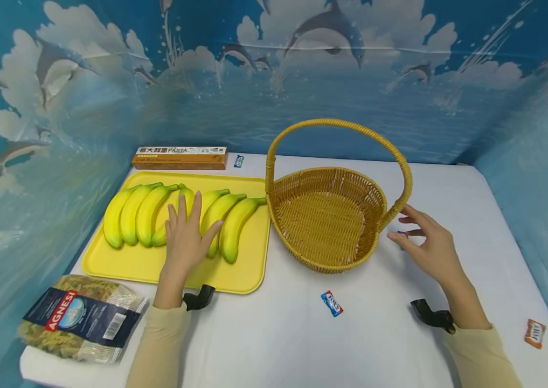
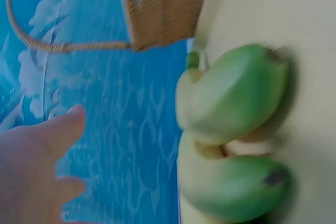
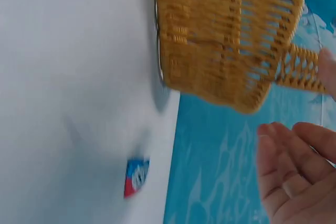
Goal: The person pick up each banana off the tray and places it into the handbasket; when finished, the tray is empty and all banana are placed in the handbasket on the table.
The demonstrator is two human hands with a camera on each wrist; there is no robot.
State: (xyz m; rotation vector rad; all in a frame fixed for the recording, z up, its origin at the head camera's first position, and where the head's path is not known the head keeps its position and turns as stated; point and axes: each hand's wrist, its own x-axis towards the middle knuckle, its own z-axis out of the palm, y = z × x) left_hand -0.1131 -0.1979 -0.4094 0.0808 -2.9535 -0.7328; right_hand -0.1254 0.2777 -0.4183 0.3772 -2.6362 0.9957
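Note:
My left hand hovers over a row of several yellow bananas on a yellow tray, its fingers spread and nothing held. In the left wrist view two greenish banana ends lie beside that hand's fingers. To the right of the tray stands a wicker basket with a tall arched handle, its inside bare. Beside the handle's right foot is my right hand, fingers loosely bent and parted, fingertips right at the handle. It holds nothing. In the right wrist view the basket's woven side rises above the fingers.
A pasta box lies behind the tray, and a bag of Agnesi pasta in front of it at left. Small wrapped candies lie about: a blue one before the basket, an orange one far right. A dolphin-print curtain backs the table.

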